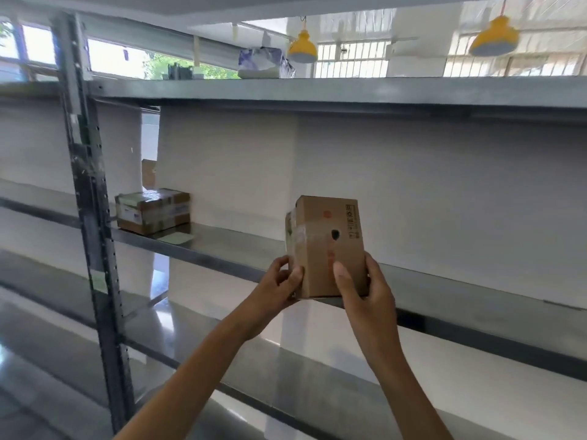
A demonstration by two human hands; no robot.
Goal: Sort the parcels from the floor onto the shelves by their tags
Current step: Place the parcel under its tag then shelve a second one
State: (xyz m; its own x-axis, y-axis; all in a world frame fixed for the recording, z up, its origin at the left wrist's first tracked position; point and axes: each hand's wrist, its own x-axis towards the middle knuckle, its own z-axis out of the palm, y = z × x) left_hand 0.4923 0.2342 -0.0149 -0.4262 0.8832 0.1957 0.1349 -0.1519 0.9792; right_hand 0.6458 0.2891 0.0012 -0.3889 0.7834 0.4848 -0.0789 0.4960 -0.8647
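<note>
The cardboard parcel [328,246] stands upright at the front edge of the middle shelf [476,290], its base at or just above the lip; contact cannot be confirmed. The left hand [279,287] and right hand [362,290] clasp its lower sides, fingers closed on it. Placement is judged in hand. Next: push it inward, release. A taped parcel [152,211] sits well apart, leftward.

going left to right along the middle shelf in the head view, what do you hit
Steel upright post → taped parcel resting on the middle shelf → left hand → cardboard box held upright at the shelf's front edge → right hand.
</note>
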